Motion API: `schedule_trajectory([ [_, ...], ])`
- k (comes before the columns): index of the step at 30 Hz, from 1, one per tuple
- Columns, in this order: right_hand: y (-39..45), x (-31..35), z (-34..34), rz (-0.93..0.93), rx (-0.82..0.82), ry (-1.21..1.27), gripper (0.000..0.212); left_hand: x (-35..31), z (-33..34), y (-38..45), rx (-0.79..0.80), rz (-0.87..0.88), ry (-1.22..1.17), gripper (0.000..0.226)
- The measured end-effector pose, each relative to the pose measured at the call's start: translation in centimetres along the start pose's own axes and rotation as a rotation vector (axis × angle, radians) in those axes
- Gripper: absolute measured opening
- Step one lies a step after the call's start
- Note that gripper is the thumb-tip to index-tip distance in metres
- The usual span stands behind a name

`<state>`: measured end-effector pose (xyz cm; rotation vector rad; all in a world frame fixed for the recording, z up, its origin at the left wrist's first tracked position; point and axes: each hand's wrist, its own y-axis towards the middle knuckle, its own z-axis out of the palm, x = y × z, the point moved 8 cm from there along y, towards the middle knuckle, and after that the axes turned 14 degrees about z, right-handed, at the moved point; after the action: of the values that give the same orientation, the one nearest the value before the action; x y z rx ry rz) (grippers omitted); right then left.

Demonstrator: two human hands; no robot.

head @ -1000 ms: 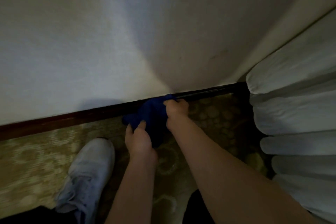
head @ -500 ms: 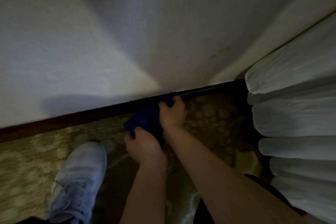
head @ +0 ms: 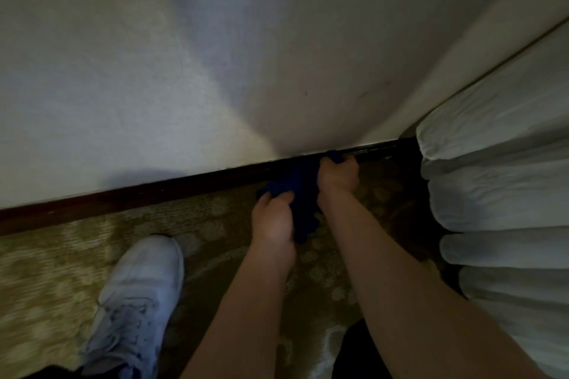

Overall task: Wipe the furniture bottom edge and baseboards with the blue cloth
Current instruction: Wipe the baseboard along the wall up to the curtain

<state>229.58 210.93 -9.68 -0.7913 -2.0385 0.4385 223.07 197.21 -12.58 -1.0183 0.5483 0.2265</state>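
Right hand [head: 338, 175]: fingers curled tight over the upper end of the blue cloth [head: 298, 191], pressing it onto the dark baseboard [head: 160, 191] at about 1 o'clock from frame centre. A small tuft of cloth shows above the knuckles, against the foot of the wall [head: 277, 55].

Left hand [head: 272, 221]: fingers closed around the lower end of the same cloth, at 7 o'clock from the right hand, just off the baseboard and over the patterned carpet [head: 55, 255]. The cloth runs bunched between the two hands; its lowest fold hangs beside the left wrist, and whether it touches the carpet cannot be determined.

Both forearms enter from 5 to 6 o'clock. A white lace-up shoe [head: 138, 301] stands on the carpet at 8 o'clock, well apart from the hands. White pleated fabric [head: 498, 209] fills the 3 o'clock side, near the right hand but not touching it. Lighting is dim; the baseboard beyond the right hand is poorly resolved.
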Motion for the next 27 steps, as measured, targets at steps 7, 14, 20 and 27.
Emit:
schedule_trajectory([
  [7,-0.1,0.3,0.4,-0.054,0.102,-0.041,0.035,-1.7,-1.0,0.1,-0.135,0.082,0.056,0.055],
  [14,6.5,2.2,-5.1,-0.038,-0.071,-0.053,0.025,0.9,5.7,1.2,0.061,0.017,0.203,0.061],
  [20,4.1,1.1,-1.9,-0.07,0.095,-0.026,0.015,0.6,1.5,0.5,-0.233,0.144,0.189,0.054],
  [27,9.9,3.6,-6.9,-0.034,-0.1,-0.061,0.034,3.4,8.6,4.4,0.067,-0.038,0.332,0.053],
])
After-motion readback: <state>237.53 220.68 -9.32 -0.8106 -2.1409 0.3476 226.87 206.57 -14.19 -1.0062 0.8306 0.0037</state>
